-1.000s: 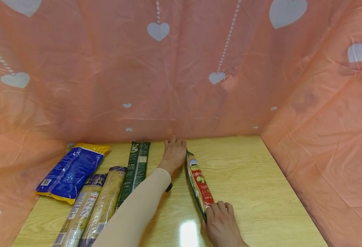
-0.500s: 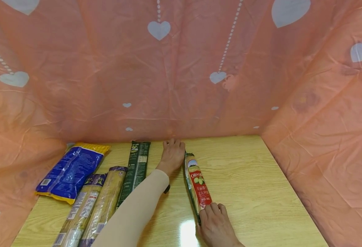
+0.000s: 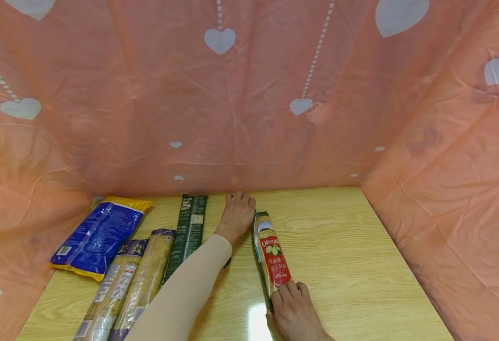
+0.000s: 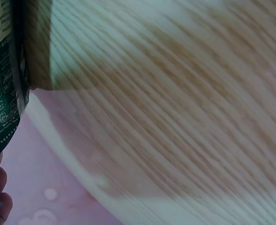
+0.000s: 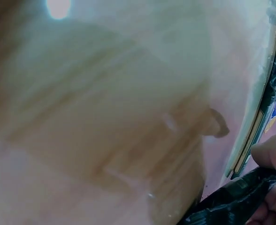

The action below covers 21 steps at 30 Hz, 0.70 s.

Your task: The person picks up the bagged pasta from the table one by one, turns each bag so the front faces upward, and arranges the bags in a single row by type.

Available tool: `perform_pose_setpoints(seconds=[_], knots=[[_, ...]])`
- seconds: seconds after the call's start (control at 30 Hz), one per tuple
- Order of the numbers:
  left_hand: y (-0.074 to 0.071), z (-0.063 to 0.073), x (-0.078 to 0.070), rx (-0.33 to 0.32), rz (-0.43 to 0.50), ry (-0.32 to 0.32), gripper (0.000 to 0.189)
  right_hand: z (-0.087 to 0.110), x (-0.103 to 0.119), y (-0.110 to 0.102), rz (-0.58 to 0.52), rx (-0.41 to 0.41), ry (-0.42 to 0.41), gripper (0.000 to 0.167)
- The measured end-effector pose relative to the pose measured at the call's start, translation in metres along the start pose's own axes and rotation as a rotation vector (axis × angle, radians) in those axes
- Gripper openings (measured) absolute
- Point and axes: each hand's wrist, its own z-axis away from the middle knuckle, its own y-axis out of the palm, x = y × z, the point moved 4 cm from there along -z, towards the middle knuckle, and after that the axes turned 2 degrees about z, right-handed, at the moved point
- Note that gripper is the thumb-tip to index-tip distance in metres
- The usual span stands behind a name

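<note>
A spaghetti pack (image 3: 276, 263) with a red label and dark green edges lies at a slight slant near the middle of the table, label up. My right hand (image 3: 294, 310) grips its near end; in the right wrist view the thumb (image 5: 269, 151) and curled fingers pinch the dark green wrapper (image 5: 234, 199). At the far end, my left hand (image 3: 237, 215) pinches the wrapper's tip, its knuckles close to the back curtain. The left wrist view shows the pack's printed green back (image 4: 4, 89) running down to those fingertips (image 4: 3, 205).
Left of my left forearm (image 3: 185, 293) lie a dark green spaghetti pack (image 3: 190, 232), two clear noodle packs with purple ends (image 3: 149, 272) (image 3: 115, 284), and a blue and yellow bag (image 3: 98, 237). A pink curtain (image 3: 249, 118) with hearts borders the wooden table (image 3: 351, 246).
The spaghetti pack has rolled so its red label faces further up, and its near end has shifted slightly left with my right hand. My left hand has moved slightly left.
</note>
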Motion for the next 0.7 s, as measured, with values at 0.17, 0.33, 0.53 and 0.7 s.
perform_pose_setpoints(seconds=[0.17,0.33,0.53,0.7], knots=[[0.001,0.001,0.002,0.043,0.004,-0.003,0.014,-0.001,0.001,0.000,-0.016,0.002,-0.007,0.047],[-0.002,0.003,0.002,0.155,0.051,-0.055,0.019,-0.001,0.001,0.000,-0.109,0.014,-0.066,0.040],[-0.010,0.010,-0.012,0.328,0.076,-0.076,0.029,0.003,-0.013,0.000,-0.209,0.041,-0.063,0.028],[-0.024,0.029,-0.031,0.381,0.098,-0.049,0.032,0.003,-0.030,0.002,-0.153,0.069,-0.013,0.041]])
